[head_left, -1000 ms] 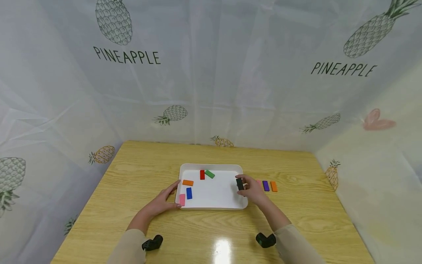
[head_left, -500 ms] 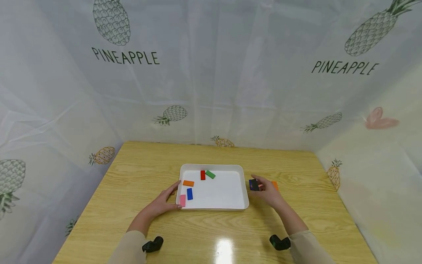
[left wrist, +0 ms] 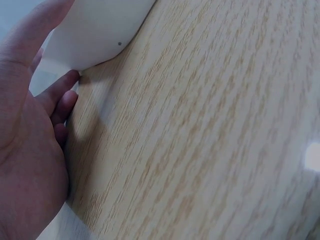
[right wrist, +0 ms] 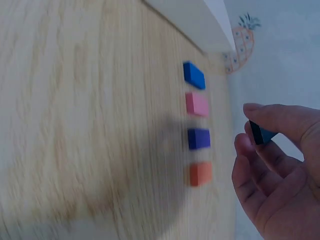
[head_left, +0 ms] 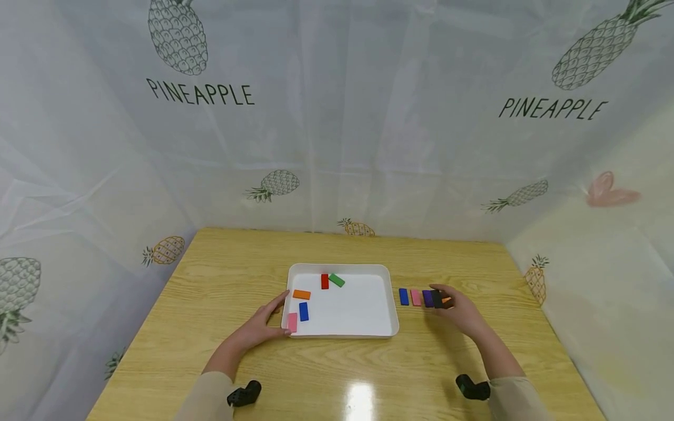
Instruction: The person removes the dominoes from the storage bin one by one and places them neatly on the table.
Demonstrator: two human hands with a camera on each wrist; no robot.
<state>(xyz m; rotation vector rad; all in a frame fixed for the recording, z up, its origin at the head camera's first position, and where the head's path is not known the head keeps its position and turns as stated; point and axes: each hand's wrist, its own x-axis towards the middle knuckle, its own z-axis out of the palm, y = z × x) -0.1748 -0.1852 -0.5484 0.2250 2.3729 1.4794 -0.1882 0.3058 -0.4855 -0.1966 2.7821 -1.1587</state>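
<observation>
Black block (head_left: 437,298) | pinched in right hand (head_left: 459,314) fingertips above row's orange (right wrist: 200,173) end, right of tray (head_left: 392,304) | left hand (head_left: 258,327) flat on tray corner | risk: shallow pinch slips, scatters row

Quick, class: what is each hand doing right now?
Left hand: open, resting against the white tray.
Right hand: pinching a black block.

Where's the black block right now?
Pinched in the right hand, the black block hangs above the purple block and orange block, right of the tray.
</observation>
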